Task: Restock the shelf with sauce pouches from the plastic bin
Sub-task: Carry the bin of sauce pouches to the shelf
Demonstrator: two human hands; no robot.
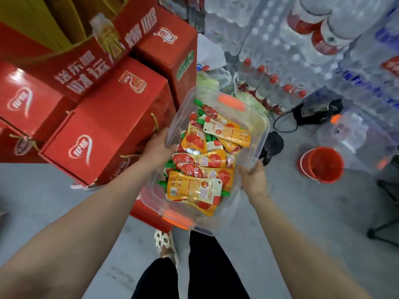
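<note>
Head view: we hold the plastic bin [265, 131] above the floor, left hand [158, 147] and right hand [254, 178] gripping its side rims; a tilt could spill the loose sauce pouches [203, 160].

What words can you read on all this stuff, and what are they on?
"财运" (likely, it is blurred): big white characters on the red display.
Other white characters beside them: too blurred to read.
Heart logos on the red boxes: too blurred.
Print on the pouches in the bin: too small.
Labels on the bottles: too blurred.
</note>
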